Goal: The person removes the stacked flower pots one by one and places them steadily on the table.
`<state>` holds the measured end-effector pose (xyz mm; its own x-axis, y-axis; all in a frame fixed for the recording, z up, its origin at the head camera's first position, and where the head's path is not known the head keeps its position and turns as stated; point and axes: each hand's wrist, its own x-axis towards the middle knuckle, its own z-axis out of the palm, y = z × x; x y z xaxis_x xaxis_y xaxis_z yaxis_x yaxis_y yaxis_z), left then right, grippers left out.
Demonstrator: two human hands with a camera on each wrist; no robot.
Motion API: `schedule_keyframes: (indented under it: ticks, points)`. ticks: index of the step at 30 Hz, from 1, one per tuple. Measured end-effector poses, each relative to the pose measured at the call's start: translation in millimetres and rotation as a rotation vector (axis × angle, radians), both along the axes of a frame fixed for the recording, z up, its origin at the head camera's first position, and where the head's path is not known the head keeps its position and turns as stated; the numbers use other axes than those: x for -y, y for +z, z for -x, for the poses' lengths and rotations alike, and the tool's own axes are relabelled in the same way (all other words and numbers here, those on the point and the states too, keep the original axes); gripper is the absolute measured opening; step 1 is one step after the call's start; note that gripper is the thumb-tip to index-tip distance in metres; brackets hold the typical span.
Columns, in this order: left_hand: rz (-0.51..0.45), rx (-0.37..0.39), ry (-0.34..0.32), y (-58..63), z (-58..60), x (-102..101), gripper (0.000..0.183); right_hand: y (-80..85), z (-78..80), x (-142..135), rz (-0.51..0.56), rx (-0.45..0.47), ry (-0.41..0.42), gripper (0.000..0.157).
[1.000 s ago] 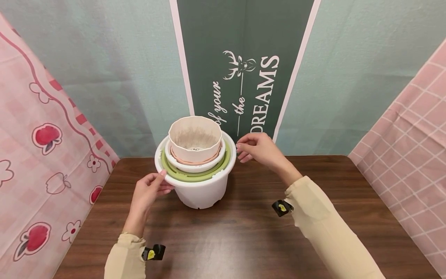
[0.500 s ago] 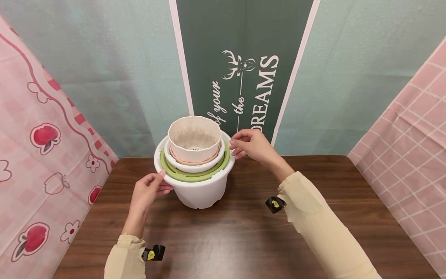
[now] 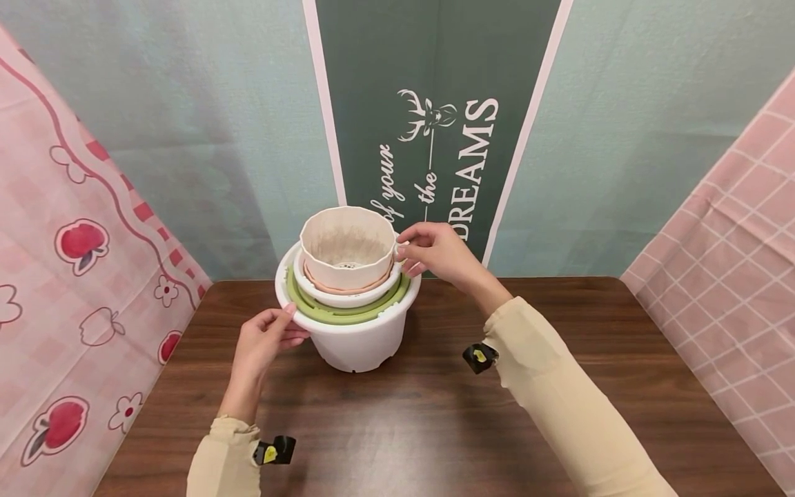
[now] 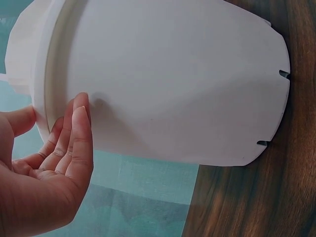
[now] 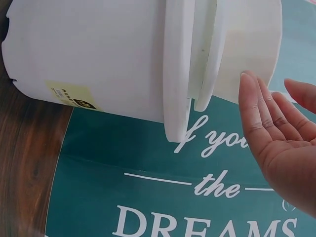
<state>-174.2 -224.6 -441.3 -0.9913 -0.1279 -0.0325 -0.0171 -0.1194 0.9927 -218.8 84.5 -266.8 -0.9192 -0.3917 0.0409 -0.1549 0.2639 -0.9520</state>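
Observation:
Several nested flower pots stand upright on the table in the head view. The outermost is a large white pot (image 3: 357, 345). Inside it sit a green pot (image 3: 341, 318), a smaller white pot (image 3: 345, 301), a peach one (image 3: 315, 279) and, on top, a cream pot (image 3: 348, 238) with dirt marks inside. My left hand (image 3: 263, 339) holds the big pot's rim, thumb on the rim's edge and fingers beneath it. Beside the cream pot's right rim is my right hand (image 3: 437, 254); the right wrist view shows thumb and fingers apart, fingertips near its wall. Contact there is unclear.
The pots stand near the back edge of a dark wooden table (image 3: 397, 428). A teal and green curtain (image 3: 441, 62) hangs behind. Pink cloths close off the left and right sides.
My right hand has moved left, from beyond the big pot's rim to beside the cream pot's rim. The left hand and the pots stay put.

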Motion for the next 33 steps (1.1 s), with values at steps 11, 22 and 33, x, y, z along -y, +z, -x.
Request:
schedule_keyframes:
  ticks: [11,22,33]
  points:
    - [0.049,0.046,0.037,25.8,-15.4,-12,0.038,-2.5,5.7,6,0.008,-0.002,0.029,0.023]
    - [-0.004,0.032,0.014,15.8,-8.9,-8,0.038,-1.9,10.2,8,-0.027,0.041,0.103,0.018]
    - [-0.009,0.034,0.023,-22.6,10.8,10,0.034,-0.1,14.2,11,-0.076,0.027,0.118,0.014]
